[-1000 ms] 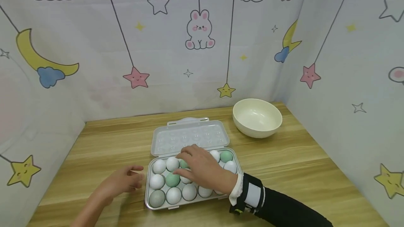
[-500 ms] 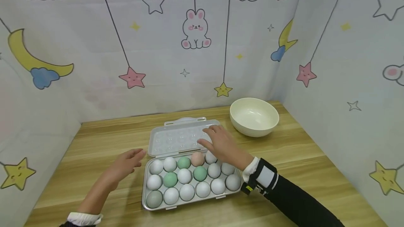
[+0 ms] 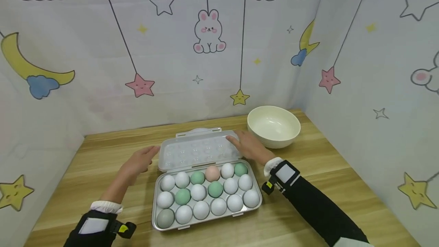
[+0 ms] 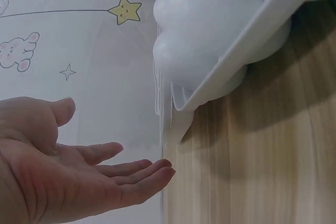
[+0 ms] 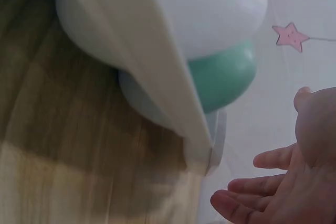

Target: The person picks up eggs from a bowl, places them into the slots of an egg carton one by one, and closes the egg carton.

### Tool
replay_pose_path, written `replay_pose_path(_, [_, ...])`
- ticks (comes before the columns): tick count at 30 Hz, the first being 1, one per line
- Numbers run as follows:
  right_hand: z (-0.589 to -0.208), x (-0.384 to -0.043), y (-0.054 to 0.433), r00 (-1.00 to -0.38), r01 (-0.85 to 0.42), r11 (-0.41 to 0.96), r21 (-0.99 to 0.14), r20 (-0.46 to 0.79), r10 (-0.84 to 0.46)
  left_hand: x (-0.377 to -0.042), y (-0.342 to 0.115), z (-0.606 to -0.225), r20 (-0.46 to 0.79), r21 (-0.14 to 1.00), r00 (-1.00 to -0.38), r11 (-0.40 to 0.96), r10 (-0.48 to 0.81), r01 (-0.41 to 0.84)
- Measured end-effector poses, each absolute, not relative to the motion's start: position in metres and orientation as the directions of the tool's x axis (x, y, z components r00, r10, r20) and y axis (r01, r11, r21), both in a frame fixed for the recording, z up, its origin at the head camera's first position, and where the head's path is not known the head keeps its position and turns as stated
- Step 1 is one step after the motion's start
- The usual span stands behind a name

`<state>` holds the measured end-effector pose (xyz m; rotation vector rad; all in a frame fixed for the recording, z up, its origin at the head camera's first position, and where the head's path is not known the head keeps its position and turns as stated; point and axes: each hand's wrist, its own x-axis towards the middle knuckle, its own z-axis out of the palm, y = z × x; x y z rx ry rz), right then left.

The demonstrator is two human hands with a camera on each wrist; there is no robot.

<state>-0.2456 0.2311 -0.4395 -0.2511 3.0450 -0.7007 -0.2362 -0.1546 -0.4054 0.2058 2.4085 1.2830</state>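
Observation:
A plastic egg box [image 3: 205, 222] lies on the table with its translucent lid [image 3: 199, 151] folded back flat behind it. Rows of eggs fill the tray: mostly white eggs [image 3: 201, 210], several green eggs [image 3: 215, 189], a pink egg [image 3: 212, 173] and a greyish one [image 3: 165, 218] at the near left corner. My left hand [image 3: 137, 162] is at the lid's left edge, its fingers extended in the left wrist view. At the lid's right edge is my right hand [image 3: 249, 146], fingers loosely extended in the right wrist view. Whether the fingertips touch the lid I cannot tell.
A cream bowl [image 3: 273, 127] stands at the back right, close beyond the right hand. The wooden table [image 3: 116, 140] meets a patterned cloth backdrop [image 3: 171, 106] at its rear and sides.
My right hand has moved off the eggs, back and right to the lid's right edge. My left hand has moved forward to the lid's left edge. The view has shifted slightly.

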Motion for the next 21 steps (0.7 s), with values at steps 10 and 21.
replay_pose_path(10, [-0.452, -0.264, 0.240, -0.989, -0.078, 0.840, -0.537, -0.063, -0.132, -0.272, -0.156, -0.417, -0.396, 0.847, -0.874, 0.479, 0.282, -0.230])
replay_pose_path(21, [-0.458, -0.267, 0.240, -0.985, -0.048, 0.847, -0.530, -0.116, -0.129, -0.287, -0.146, -0.431, -0.420, 0.873, -0.861, 0.387, 0.288, -0.296])
